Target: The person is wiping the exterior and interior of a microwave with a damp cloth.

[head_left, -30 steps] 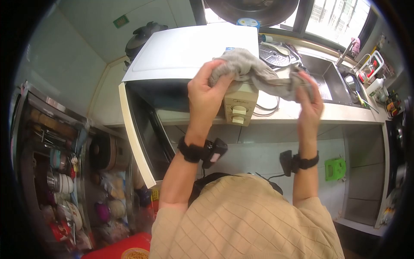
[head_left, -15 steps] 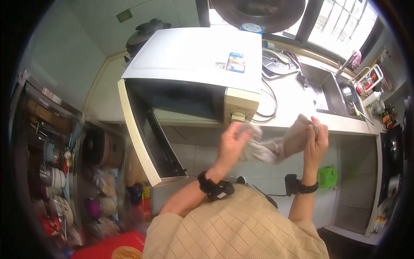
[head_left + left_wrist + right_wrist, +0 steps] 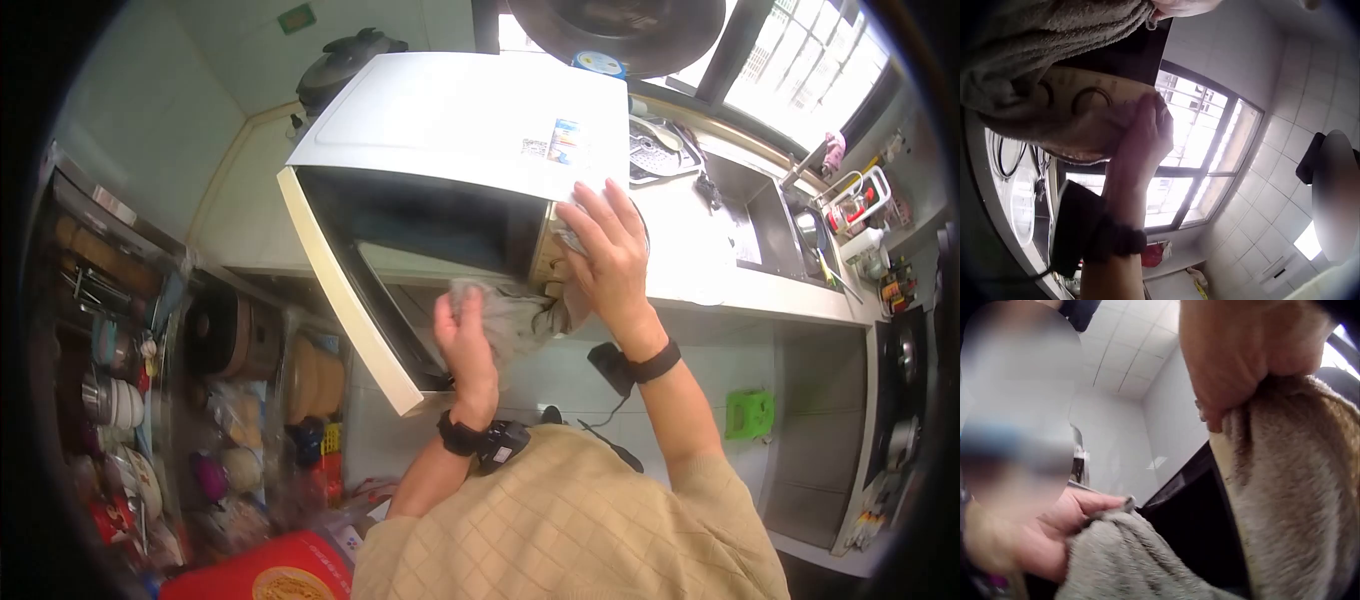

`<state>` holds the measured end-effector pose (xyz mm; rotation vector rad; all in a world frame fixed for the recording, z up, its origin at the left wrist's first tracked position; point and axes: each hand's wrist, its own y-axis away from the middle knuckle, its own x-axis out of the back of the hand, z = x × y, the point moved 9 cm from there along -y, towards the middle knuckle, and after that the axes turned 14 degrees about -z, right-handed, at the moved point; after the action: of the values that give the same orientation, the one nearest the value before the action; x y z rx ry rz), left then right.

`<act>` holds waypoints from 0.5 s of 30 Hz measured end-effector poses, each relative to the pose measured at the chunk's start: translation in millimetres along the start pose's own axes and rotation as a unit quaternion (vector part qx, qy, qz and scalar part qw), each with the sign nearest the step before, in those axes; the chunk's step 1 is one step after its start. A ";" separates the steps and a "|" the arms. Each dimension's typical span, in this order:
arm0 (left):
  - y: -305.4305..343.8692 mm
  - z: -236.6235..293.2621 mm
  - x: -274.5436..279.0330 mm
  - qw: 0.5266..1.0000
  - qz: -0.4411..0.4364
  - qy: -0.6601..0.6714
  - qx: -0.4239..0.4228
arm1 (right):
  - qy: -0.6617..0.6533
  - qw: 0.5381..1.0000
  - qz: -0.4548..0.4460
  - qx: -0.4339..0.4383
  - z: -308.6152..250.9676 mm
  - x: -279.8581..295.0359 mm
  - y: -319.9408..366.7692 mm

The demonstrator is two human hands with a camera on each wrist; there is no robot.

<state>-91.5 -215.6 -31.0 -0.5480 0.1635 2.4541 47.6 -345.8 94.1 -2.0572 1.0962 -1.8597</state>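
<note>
A grey cloth (image 3: 515,325) hangs between my two hands in front of the microwave (image 3: 460,120), whose door (image 3: 345,300) stands open at the left. My left hand (image 3: 467,350) grips one end of the cloth below the open cavity. With fingers bent over the other end, my right hand (image 3: 608,255) presses it against the control panel (image 3: 548,262), covering most of the panel. In the right wrist view the left hand (image 3: 1054,531) pinches a cloth corner, and the right hand (image 3: 1247,356) holds the cloth at the panel's edge.
A wok (image 3: 630,30) stands behind the microwave by the window. The sink (image 3: 765,225) and a drain rack (image 3: 660,150) are to the right. Pulled-out shelves with bowls (image 3: 125,405) stand at the left, and a green stool (image 3: 750,414) is under the counter.
The right hand has moved left and up onto the panel with its end of the cloth. The left hand has shifted left, in front of the cavity.
</note>
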 end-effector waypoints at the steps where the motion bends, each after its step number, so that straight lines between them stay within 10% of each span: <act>1: -1.3 -0.7 7.5 1.000 0.006 -0.001 0.004 | -0.023 1.000 0.005 -0.002 3.1 0.9 4.0; 6: -3.1 1.4 57.5 0.995 0.085 0.039 -0.033 | -0.168 0.980 0.101 -0.028 43.4 6.8 53.4; 8: 2.0 -3.2 54.7 0.995 0.087 0.050 -0.012 | -0.329 0.909 0.095 -0.237 94.0 -18.9 87.5; 15: 4.0 -9.7 -41.8 0.991 -0.134 -0.015 -0.021 | -0.086 0.949 -0.019 -0.302 93.8 -8.3 111.4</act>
<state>-60.0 -243.8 -22.2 -0.5153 0.0247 2.2060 88.6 -453.3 4.4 -2.4976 1.7471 -1.4299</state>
